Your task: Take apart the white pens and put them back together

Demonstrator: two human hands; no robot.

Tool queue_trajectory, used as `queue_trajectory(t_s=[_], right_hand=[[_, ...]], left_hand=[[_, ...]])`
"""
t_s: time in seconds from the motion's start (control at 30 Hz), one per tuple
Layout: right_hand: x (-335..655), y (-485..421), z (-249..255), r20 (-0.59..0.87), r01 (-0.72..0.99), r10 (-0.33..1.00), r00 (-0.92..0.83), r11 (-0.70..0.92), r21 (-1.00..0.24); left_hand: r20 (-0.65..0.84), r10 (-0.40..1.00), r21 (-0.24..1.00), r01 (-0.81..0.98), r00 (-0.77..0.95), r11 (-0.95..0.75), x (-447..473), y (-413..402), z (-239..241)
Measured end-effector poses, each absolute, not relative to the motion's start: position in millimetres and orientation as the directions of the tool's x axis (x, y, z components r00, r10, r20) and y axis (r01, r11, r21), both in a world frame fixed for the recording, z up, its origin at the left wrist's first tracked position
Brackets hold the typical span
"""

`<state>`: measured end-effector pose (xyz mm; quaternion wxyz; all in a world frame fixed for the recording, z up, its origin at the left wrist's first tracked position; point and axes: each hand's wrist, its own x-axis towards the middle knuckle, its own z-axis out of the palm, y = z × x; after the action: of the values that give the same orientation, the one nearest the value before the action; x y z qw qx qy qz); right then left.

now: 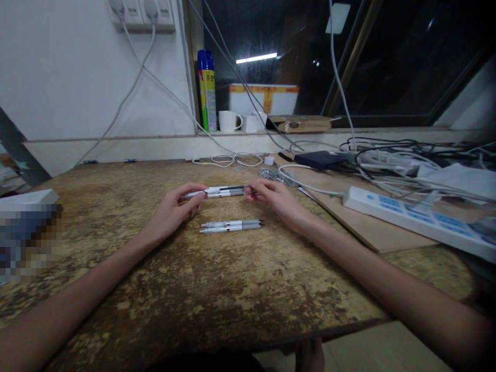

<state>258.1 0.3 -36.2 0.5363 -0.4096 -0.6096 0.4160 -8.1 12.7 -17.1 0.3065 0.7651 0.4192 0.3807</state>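
Two pens (pixel 222 192) run side by side at the centre of the frame, just above the table (pixel 194 289). Our left hand (pixel 174 209) pinches their left ends and our right hand (pixel 273 199) their right ends, each grip closed on them. Just below lies a second pair (pixel 232 226).

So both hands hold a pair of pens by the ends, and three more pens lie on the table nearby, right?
Not quite: the head view shows two more pens lying on the table, not three. The left hand and right hand do hold a pair of pens by the ends.
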Motion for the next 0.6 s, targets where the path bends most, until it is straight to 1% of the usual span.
queue_trajectory(t_s=[0.1,0.23,0.33,0.43,0.5,0.6], right_hand=[[264.0,2.7,-33.3,0.341,0.067,0.939,-0.05,0.344,-0.937],[272.6,6.7,-32.1,0.376,0.088,0.927,0.015,0.373,-0.924],[275.5,6.6,-31.5,0.434,0.17,0.9,0.038,0.422,-0.89],[274.9,5.5,-31.8,0.48,0.255,0.877,0.014,0.461,-0.85],[273.5,5.3,-32.6,0.495,0.275,0.869,-0.013,0.479,-0.833],[270.9,5.1,-33.4,0.516,0.297,0.856,-0.034,0.501,-0.813]], left_hand=[[0.327,0.882,0.787,0.42,0.338,-0.453,-13.8,18.7,-17.3],[0.345,0.902,0.8,0.421,0.259,-0.427,-22.6,28.7,-17.8],[0.342,0.91,0.799,0.436,0.235,-0.413,-27.1,33.7,-19.6],[0.314,0.915,0.779,0.483,0.252,-0.4,-28.6,35.0,-22.2],[0.305,0.911,0.754,0.514,0.277,-0.409,-28.2,34.1,-23.8],[0.332,0.889,0.705,0.544,0.314,-0.455,-26.6,31.2,-24.7]])
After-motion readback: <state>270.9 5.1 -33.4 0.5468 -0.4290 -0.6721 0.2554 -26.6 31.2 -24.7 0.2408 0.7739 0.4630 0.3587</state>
